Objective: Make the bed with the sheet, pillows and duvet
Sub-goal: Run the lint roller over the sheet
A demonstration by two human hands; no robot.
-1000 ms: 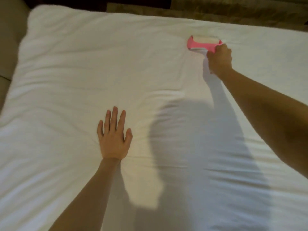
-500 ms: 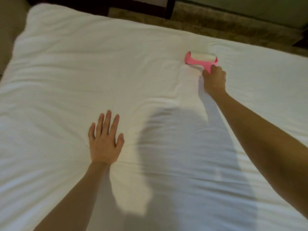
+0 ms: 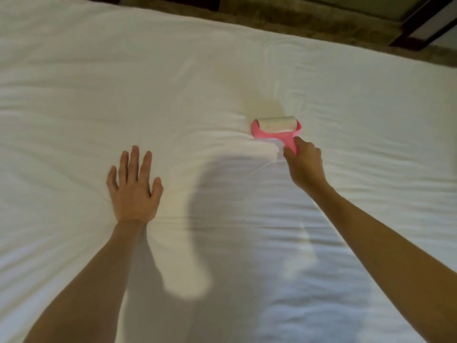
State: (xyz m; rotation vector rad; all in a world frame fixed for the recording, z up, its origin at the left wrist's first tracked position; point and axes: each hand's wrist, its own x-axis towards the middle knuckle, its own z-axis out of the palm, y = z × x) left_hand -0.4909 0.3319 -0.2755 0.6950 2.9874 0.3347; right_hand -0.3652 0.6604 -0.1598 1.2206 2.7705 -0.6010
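A bed is seen from above, covered edge to edge by a white sheet [image 3: 99,82], with a strip of brown carpet [image 3: 296,18] and a dark-framed panel [image 3: 425,23] beyond its far side. The sheet is spread over the mattress and is marked by shallow creases, most of them gathered between the two hands. Whether it is tucked at the edges cannot be told. No pillows and no duvet are seen in this view.

The left hand [image 3: 134,191] is laid flat on the cloth, fingers straight and slightly spread, with nothing held. The sheet appears to be pinned by it. The right hand [image 3: 305,167] is closed round the pink handle of a lint roller [image 3: 275,128], whose pale roll is set against the sheet further out, near the middle of the bed. A large shadow [image 3: 222,194] is cast across the near cloth.

The step in hand is judged to be cleaning of the sheet, so the task is thought to be at an early stage, with pillows and duvet not yet placed.

Several risks can be foreseen. If the roller is pressed hard or drawn towards the flat left hand, the cloth could be bunched into a ridge, as is hinted by the fold just beside the roll. If the adhesive grips too firmly, the sheet could be lifted and pulled loose. Were the left hand raised, tension would be lost and the creases deepened
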